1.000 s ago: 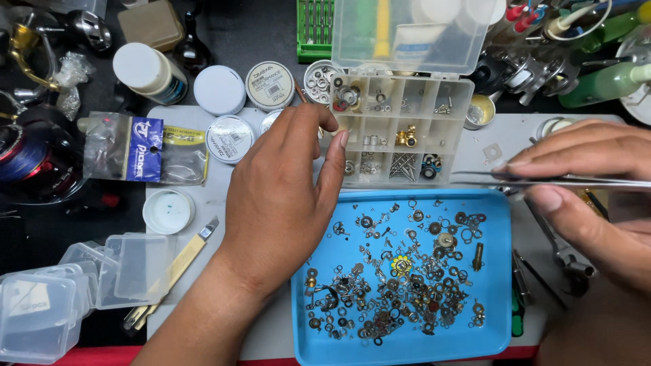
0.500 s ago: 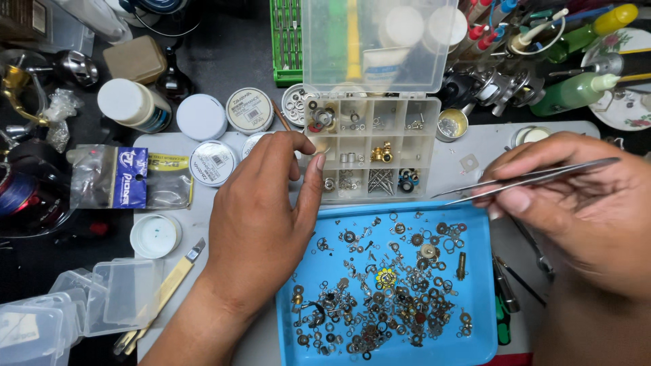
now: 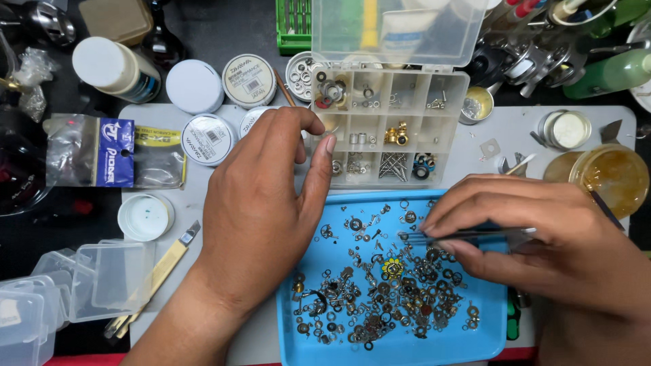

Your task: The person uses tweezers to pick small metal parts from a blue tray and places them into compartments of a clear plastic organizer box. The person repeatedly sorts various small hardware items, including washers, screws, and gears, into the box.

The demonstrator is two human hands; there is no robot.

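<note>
Tweezers pinched flat in right hand fingers, tips low over small-parts heap in blue tray for picking. Left hand open, holding nothing, resting beside compartment box, steadying it.

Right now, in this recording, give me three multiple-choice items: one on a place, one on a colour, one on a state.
1. Where is the right hand?
A. Over the blue tray
B. Over the empty clear boxes
C. On the green rack

2. What colour is the tray that holds the loose small metal parts?
A. Red
B. Blue
C. White

3. How does the lid of the clear compartment box stand?
A. Shut
B. Taken off, lying on the mat
C. Open, tipped back

Answers: 1 A, its fingers hold tweezers above the parts; 2 B, the rim and floor are light blue; 3 C, the lid rises behind the compartments, near the left hand.
</note>
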